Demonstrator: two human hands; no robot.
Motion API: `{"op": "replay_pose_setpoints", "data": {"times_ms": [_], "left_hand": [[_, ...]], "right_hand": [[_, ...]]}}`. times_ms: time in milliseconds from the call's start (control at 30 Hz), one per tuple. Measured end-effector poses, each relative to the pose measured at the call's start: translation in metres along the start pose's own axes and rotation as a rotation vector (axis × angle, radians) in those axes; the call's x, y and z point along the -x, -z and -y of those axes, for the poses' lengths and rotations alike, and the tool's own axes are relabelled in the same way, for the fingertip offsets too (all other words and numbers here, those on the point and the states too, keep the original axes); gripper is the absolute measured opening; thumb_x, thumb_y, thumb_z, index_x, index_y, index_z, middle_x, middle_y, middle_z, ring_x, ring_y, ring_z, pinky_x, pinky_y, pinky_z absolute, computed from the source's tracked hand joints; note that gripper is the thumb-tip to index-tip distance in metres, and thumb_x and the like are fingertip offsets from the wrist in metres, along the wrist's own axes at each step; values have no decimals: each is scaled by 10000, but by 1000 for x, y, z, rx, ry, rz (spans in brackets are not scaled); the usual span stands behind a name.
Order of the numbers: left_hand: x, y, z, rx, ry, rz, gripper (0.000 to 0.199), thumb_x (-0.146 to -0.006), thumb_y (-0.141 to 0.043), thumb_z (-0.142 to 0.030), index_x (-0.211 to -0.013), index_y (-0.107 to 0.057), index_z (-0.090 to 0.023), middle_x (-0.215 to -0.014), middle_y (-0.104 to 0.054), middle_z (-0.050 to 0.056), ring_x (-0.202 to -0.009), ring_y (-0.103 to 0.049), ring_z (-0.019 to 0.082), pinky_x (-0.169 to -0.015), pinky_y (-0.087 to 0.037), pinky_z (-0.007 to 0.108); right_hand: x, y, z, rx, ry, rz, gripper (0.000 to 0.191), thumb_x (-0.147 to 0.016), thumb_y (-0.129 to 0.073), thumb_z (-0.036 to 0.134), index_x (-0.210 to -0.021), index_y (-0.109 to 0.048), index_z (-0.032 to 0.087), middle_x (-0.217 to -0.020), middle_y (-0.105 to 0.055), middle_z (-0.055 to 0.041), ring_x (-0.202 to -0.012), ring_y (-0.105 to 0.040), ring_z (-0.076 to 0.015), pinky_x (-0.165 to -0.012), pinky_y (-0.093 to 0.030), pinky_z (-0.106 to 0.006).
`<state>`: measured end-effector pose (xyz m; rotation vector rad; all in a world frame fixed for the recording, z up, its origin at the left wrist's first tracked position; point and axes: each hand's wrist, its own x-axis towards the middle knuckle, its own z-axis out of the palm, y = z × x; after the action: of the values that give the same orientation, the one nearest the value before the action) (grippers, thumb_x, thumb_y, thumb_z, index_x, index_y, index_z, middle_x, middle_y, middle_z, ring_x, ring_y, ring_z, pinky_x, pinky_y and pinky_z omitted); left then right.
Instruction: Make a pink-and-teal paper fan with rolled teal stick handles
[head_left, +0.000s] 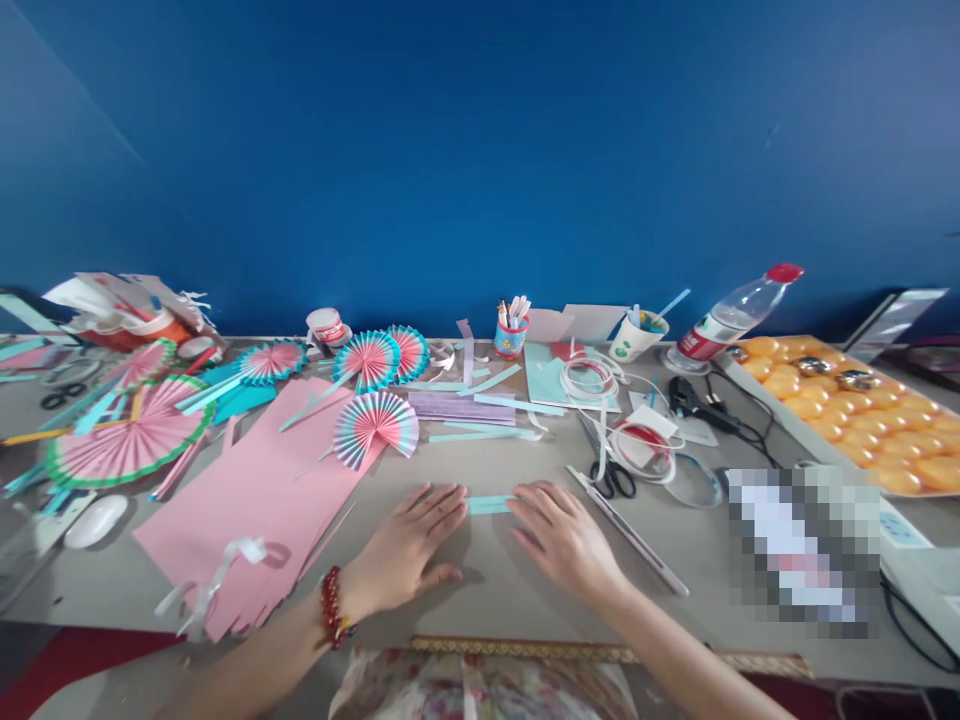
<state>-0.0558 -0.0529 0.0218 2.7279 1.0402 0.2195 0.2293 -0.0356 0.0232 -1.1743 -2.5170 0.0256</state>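
A light blue paper strip (489, 505) lies flat on the grey table in front of me, with a line along its length. My left hand (416, 545), a red beaded bracelet at its wrist, rests palm down over the strip's left end, fingers stretched out. Over the right end lies my right hand (566, 545), also palm down and spread. The strip's middle shows between my fingertips; its ends are hidden. Just left is a large pink paper sheet (262, 490), and a pleated paper fan (375, 430) overlaps its upper corner.
Scissors (616, 480), coiled white cord (589, 378) and a long pen-like tool (630, 530) lie to the right. A tilted plastic bottle (731, 320) and a tray of orange domes (847, 410) stand farther right. At the back are a pen cup (511, 335) and purple strips (461, 407).
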Motion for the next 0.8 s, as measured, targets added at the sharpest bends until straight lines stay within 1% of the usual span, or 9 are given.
{"op": "replay_pose_setpoints", "data": {"times_ms": [67, 167, 233, 333, 400, 500, 567, 667, 800], "left_hand": [[-4, 0, 0, 18, 31, -18, 571, -997, -451, -443, -1509, -314, -230, -1572, -348, 66, -1436, -325, 242, -1186, -281, 465], [-9, -1, 0, 52, 85, -85, 387, -1002, -450, -259, -1386, -489, -244, -1488, -457, 58, -1335, -439, 229, -1095, -411, 430], [-12, -1, -1, 48, 118, -133, 338, -996, -430, -181, -1298, -567, -245, -1360, -555, 67, -1230, -509, 228, -990, -481, 410], [-13, -1, -2, -18, 177, -188, 271, -998, -415, -158, -1109, -653, -226, -1116, -635, 68, -1030, -572, 225, -853, -506, 397], [-12, -1, -2, -56, 218, -206, 265, -999, -400, -145, -983, -657, -205, -995, -634, 61, -923, -576, 214, -808, -496, 386], [-12, -3, -2, -66, 281, -228, 242, -995, -403, -143, -889, -614, -197, -914, -608, 50, -867, -573, 207, -788, -478, 371], [-13, -3, -1, -66, 325, -242, 199, -990, -429, -167, -876, -588, -200, -893, -595, 45, -855, -571, 210, -778, -465, 372], [-15, -2, 1, -68, 383, -230, 143, -977, -464, -181, -877, -564, -199, -868, -580, 38, -834, -560, 211, -773, -440, 381], [-16, 2, 3, -89, 438, -229, 124, -956, -476, -175, -869, -562, -196, -894, -566, 44, -846, -544, 218, -778, -412, 385]], "right_hand": [[-12, -6, 1, -23, 73, 67, 174, -946, -541, 211, -1079, -652, 223, -1101, -671, -63, -1022, -569, -222, -880, -459, -347], [-23, -13, -3, 14, 155, 100, 139, -956, -525, 173, -974, -655, 216, -1019, -676, -61, -932, -574, -203, -812, -448, -326], [-26, -14, -7, 52, 205, 106, 139, -956, -520, 165, -946, -652, 205, -997, -677, -65, -897, -568, -205, -793, -431, -328], [-27, -14, -10, 76, 229, 119, 145, -953, -510, 151, -971, -650, 187, -997, -675, -73, -882, -561, -203, -789, -411, -325], [-26, -14, -9, 63, 189, 108, 164, -966, -488, 150, -982, -647, 186, -1003, -670, -73, -903, -561, -197, -805, -403, -319], [-25, -16, -6, 28, 79, 90, 186, -993, -459, 174, -937, -635, 201, -999, -656, -57, -913, -559, -190, -817, -403, -311], [-25, -17, -3, 17, 1, 88, 173, -993, -474, 196, -905, -622, 201, -997, -641, -53, -914, -553, -193, -818, -409, -312], [-25, -16, -1, 27, -99, 96, 120, -971, -534, 228, -881, -605, 194, -991, -618, -58, -937, -539, -211, -838, -412, -330], [-28, -12, 1, 32, -167, 109, 125, -954, -571, 271, -853, -586, 199, -975, -600, -53, -939, -521, -221, -848, -407, -348]]}}
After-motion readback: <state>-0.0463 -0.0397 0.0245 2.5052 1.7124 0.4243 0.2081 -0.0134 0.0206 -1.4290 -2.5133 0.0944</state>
